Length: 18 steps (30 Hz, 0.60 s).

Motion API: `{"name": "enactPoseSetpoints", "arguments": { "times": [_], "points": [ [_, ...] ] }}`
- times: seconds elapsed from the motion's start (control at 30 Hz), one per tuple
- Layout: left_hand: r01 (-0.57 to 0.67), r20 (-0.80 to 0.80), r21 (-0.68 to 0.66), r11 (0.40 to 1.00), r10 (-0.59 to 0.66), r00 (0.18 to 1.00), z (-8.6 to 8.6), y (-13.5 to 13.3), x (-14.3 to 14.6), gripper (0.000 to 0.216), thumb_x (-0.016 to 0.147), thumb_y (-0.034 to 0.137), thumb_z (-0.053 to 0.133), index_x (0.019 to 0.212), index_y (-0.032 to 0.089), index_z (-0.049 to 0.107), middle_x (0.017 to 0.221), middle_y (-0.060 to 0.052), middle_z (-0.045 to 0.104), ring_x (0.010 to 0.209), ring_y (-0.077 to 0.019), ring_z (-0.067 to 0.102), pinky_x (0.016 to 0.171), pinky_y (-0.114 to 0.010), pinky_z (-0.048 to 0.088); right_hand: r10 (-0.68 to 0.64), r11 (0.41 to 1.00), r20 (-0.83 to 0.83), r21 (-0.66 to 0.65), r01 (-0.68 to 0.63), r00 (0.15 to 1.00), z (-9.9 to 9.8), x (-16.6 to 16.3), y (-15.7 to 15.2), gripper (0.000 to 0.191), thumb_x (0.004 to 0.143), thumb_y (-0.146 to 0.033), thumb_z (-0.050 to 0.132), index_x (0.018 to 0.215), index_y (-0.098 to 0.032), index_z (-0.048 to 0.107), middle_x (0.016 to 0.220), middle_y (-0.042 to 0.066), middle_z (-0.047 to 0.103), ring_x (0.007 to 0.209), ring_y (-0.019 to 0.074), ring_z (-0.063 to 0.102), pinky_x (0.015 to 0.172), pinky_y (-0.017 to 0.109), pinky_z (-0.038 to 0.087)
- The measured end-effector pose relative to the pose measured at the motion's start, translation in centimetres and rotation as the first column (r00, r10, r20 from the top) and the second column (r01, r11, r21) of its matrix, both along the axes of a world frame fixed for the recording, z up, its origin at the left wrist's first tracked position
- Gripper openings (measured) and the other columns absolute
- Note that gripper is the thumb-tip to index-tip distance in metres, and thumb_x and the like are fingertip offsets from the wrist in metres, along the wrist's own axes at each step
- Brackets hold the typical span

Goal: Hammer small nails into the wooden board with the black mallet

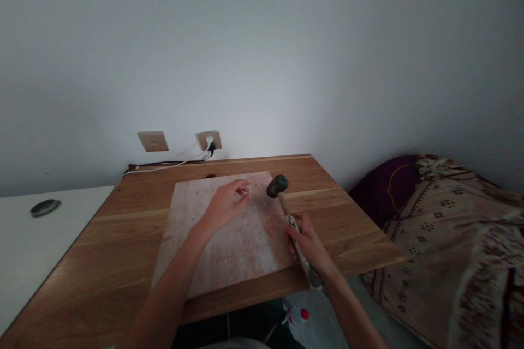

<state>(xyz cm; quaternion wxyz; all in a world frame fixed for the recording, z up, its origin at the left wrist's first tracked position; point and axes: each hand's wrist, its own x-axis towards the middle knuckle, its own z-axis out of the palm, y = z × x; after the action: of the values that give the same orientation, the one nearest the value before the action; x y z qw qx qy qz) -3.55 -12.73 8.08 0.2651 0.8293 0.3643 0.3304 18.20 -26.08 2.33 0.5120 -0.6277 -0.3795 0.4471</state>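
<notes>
My right hand (pixel 308 241) is wrapped round the wooden handle of a hammer (pixel 282 197). Its dark head is raised just above the far right part of a pale, worn board (pixel 229 240). My left hand (pixel 227 203) rests on the far middle of the board, fingers pinched together near a small item too small to make out. The hammer head hangs a short way to the right of those fingertips. The board lies flat on a wooden table (pixel 102 267).
A white surface (pixel 24 240) with a dark round disc (pixel 45 207) adjoins the table on the left. Wall sockets (pixel 208 140) with cables sit behind the table. A bed with patterned cover (pixel 446 240) stands to the right. A plastic bottle (pixel 298 316) lies on the floor below.
</notes>
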Motion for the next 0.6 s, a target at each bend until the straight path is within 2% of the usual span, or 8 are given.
{"name": "enactPoseSetpoints", "arguments": {
  "times": [0.1, 0.2, 0.33, 0.43, 0.6],
  "points": [
    [-0.07, 0.038, -0.005, 0.998, 0.07, 0.997, -1.0, -1.4, -2.0, 0.024, 0.093, 0.029, 0.057, 0.113, 0.021, 0.066, 0.102, -0.005, 0.077, 0.091, -0.0183, 0.072, 0.09, -0.034, 0.056, -0.003, 1.0, 0.005, 0.025, 0.003, 1.0, 0.3, -0.2, 2.3, 0.051, 0.074, -0.055, 0.067, 0.104, -0.024, 0.041, 0.058, -0.01, 0.061, 0.04, 0.0123, 0.052, 0.036, 0.021, 0.043],
    [-0.135, 0.007, 0.0, 0.991, 0.135, 0.991, -2.6, -2.4, -4.4, 0.024, 0.092, 0.029, 0.055, 0.112, 0.022, 0.067, 0.102, -0.004, 0.078, 0.09, -0.0191, 0.073, 0.089, -0.034, 0.057, -0.009, 0.999, 0.043, 0.054, 0.007, 0.999, 0.0, -0.3, 3.9, 0.047, 0.074, -0.055, 0.066, 0.101, -0.024, 0.042, 0.061, -0.007, 0.064, 0.043, 0.0122, 0.054, 0.039, 0.021, 0.042],
    [-0.245, -0.084, 0.052, 0.968, 0.249, 0.965, -4.0, -3.5, -8.0, 0.028, 0.092, 0.03, 0.052, 0.115, 0.023, 0.066, 0.102, -0.004, 0.078, 0.093, -0.0212, 0.073, 0.092, -0.038, 0.057, -0.023, 0.998, 0.137, 0.058, 0.016, 0.99, -0.9, -0.1, 4.8, 0.04, 0.079, -0.053, 0.062, 0.1, -0.024, 0.044, 0.063, -0.004, 0.066, 0.044, 0.0134, 0.055, 0.039, 0.021, 0.04],
    [-0.311, -0.159, 0.135, 0.941, 0.33, 0.93, -4.6, -4.5, -10.4, 0.029, 0.094, 0.032, 0.051, 0.118, 0.025, 0.066, 0.109, -0.005, 0.077, 0.102, -0.0236, 0.072, 0.098, -0.041, 0.055, -0.035, 0.998, 0.251, 0.056, 0.021, 0.967, -1.3, 0.5, 4.7, 0.034, 0.083, -0.051, 0.058, 0.101, -0.023, 0.051, 0.069, -0.001, 0.069, 0.048, 0.016, 0.059, 0.043, 0.024, 0.044],
    [-0.414, -0.191, 0.303, 0.858, 0.48, 0.856, -5.4, -6.2, -13.5, 0.033, 0.096, 0.035, 0.047, 0.123, 0.025, 0.064, 0.122, -0.006, 0.071, 0.112, -0.0253, 0.068, 0.103, -0.042, 0.053, -0.1, 0.994, 0.504, 0.087, 0.064, 0.858, -1.0, 1.5, 4.3, 0.028, 0.081, -0.045, 0.058, 0.093, -0.021, 0.068, 0.084, 0.008, 0.075, 0.08, 0.0274, 0.072, 0.07, 0.034, 0.052]
  ]
}}
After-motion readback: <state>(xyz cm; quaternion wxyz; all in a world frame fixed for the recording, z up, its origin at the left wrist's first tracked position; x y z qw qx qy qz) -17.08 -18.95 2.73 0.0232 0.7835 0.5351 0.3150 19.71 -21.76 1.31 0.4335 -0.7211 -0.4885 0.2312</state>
